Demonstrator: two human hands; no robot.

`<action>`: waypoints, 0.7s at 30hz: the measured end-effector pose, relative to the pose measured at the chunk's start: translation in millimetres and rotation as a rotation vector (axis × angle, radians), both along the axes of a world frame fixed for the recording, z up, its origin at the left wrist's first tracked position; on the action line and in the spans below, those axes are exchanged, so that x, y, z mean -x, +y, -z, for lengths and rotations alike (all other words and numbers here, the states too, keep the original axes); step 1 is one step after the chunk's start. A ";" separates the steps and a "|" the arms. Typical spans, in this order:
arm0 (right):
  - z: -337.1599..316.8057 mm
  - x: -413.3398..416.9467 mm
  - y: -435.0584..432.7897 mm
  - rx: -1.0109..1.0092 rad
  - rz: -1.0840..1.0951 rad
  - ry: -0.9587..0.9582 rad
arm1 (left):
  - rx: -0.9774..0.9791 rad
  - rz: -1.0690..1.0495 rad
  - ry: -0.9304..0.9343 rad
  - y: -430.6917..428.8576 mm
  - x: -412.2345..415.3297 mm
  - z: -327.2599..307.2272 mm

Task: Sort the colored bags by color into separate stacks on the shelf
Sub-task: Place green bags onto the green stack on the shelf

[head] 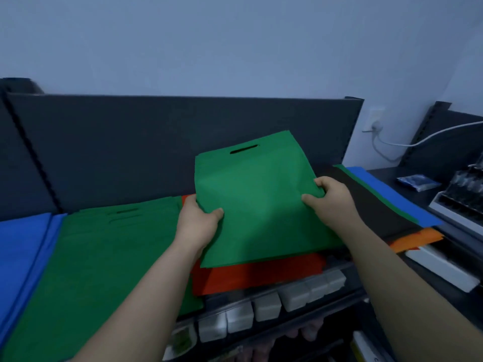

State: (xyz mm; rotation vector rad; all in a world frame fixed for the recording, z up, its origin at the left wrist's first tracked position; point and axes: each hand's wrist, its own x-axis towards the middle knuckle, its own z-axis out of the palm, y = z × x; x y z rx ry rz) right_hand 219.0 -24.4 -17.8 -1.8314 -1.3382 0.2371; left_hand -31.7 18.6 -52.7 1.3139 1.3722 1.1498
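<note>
A green bag (261, 199) with a slot handle is lifted above the shelf, tilted up at its far end. My left hand (196, 223) pinches its left edge and my right hand (332, 202) pinches its right edge. Under it lies a red bag stack (261, 275). To the left sits a green stack (99, 252), and a blue stack (23, 254) lies at the far left. On the right lies a mixed pile with a black bag (371, 205) on top, green and blue edges (397, 199) beside it and an orange bag (418, 239) underneath.
A dark back panel (183, 142) rises behind the shelf. Small white boxes (269, 304) line the shelf below the red stack. On the right stand a white tray of dark items (462, 202), a blue packet (418, 181) and a white cable (418, 142) from a wall socket.
</note>
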 end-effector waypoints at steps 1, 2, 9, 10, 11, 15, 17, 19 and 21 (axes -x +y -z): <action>0.3 18.9 -1.0 0.007 -0.026 0.012 | -0.001 -0.020 0.010 -4.4 19.0 -2.3; 2.1 37.7 -1.0 0.018 -0.045 0.018 | 0.002 -0.039 0.023 -8.6 38.7 -2.9; 36.8 167.0 0.1 0.079 -0.146 0.024 | 0.062 -0.187 0.245 -35.0 171.1 8.9; 44.7 181.9 0.9 0.098 -0.161 0.016 | 0.068 -0.198 0.277 -38.7 185.2 11.9; 52.0 195.6 1.1 0.123 -0.174 0.003 | 0.079 -0.205 0.303 -43.1 197.7 14.0; 72.7 236.1 2.2 0.228 -0.206 -0.030 | 0.138 -0.219 0.396 -48.1 239.5 32.2; 80.7 248.3 2.7 0.258 -0.220 -0.065 | 0.156 -0.234 0.467 -48.2 252.3 39.5; 85.9 255.7 2.3 0.292 -0.249 -0.130 | 0.173 -0.237 0.542 -47.7 260.1 45.3; 87.2 257.3 1.3 0.317 -0.278 -0.181 | 0.186 -0.235 0.614 -46.4 263.7 49.2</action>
